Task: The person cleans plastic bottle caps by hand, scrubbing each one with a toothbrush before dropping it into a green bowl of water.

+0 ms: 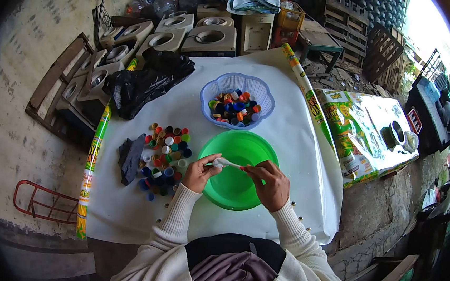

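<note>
Above the green basin [231,200], my left hand [201,173] pinches a small white bottle cap [217,162]. My right hand [270,183] grips a slim white toothbrush [232,165] with a reddish part near the fingers, its far end against the cap. Bristles are too small to make out. Left of the basin lies a spread of loose bottle caps [167,150] in several colours, beside a dark grey cloth [130,159]. Beyond the basin, a blue plastic basket [265,86] holds more coloured caps [235,107].
A white sheet [305,199] with rolled printed edges covers the table. A black plastic bag [150,82] lies at its far left. Water dispenser casings [210,36] stand behind. At right is another wrapped table [363,130]. A few small caps lie near my sleeves.
</note>
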Available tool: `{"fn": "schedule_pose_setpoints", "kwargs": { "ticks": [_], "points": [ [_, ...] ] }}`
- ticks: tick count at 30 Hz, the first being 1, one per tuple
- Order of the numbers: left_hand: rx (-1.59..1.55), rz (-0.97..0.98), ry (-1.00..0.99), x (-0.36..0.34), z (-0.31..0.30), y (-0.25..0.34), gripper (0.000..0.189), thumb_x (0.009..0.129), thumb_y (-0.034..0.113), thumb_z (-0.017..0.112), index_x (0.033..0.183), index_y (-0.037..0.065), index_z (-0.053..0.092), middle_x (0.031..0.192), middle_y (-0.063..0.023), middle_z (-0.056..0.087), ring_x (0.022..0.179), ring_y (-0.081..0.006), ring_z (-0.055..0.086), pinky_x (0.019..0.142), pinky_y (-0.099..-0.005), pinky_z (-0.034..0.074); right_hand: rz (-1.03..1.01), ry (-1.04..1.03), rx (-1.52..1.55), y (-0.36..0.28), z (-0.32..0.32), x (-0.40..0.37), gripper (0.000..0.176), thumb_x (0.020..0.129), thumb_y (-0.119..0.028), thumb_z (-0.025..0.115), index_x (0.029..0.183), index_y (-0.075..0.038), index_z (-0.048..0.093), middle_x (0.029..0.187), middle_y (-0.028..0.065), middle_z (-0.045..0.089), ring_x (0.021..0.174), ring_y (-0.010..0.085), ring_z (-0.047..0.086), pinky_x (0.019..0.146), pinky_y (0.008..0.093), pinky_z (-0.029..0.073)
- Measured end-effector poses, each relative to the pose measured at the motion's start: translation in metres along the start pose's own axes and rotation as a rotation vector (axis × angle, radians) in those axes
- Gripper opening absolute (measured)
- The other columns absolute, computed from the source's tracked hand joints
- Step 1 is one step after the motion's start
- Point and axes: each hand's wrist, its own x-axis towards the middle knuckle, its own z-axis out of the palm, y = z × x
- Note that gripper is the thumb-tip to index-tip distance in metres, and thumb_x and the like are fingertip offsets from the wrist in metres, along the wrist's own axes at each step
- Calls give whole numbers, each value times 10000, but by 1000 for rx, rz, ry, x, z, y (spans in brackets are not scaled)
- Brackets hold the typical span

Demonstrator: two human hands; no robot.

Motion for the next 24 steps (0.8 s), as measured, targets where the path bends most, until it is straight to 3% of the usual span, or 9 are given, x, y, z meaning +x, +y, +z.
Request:
{"fn": "schedule_pose_setpoints", "kwargs": {
  "ticks": [4,7,13,19,22,24],
  "points": [
    [-55,-7,-5,5,2,-4,461,939,-21,654,1381,-60,527,1198,-136,689,1090,-194,683,959,-286,540,48,76,-135,5,1,-2,119,863,-174,757,975,-143,777,849,22,671,769,219,678,619,354,533],
    [-54,-10,-5,1,3,-4,460,941,-26,647,1383,-59,525,1198,-139,688,1096,-195,679,966,-291,538,16,-4,-55,0,-4,-1,114,867,-185,747,969,-144,777,856,20,670,776,217,678,626,362,532],
    [-87,-5,-38,3,2,-9,470,936,-37,641,1390,-49,520,1238,-150,672,1123,-205,670,982,-296,532,8,-13,-274,23,17,7,136,876,-198,719,989,-183,793,844,5,641,819,219,640,696,380,520],
    [-62,-13,-52,4,3,-7,476,936,-44,633,1397,-42,516,1254,-157,666,1136,-212,665,996,-309,528,-44,-226,-326,38,32,3,190,843,-173,699,989,-225,809,867,8,640,825,221,633,736,371,510],
    [-51,-18,-59,5,3,-6,480,937,-42,634,1401,-46,509,1274,-163,655,1152,-224,658,1009,-327,526,-52,-123,-269,35,32,3,191,849,-169,695,990,-229,809,860,9,641,823,220,633,724,367,511],
    [-52,-11,-69,6,2,-8,484,937,-41,634,1403,-46,506,1275,-164,655,1151,-223,659,1009,-326,526,-43,-184,-304,39,33,2,189,855,-171,700,1000,-229,807,850,9,640,828,224,634,725,374,514]
  ]
}}
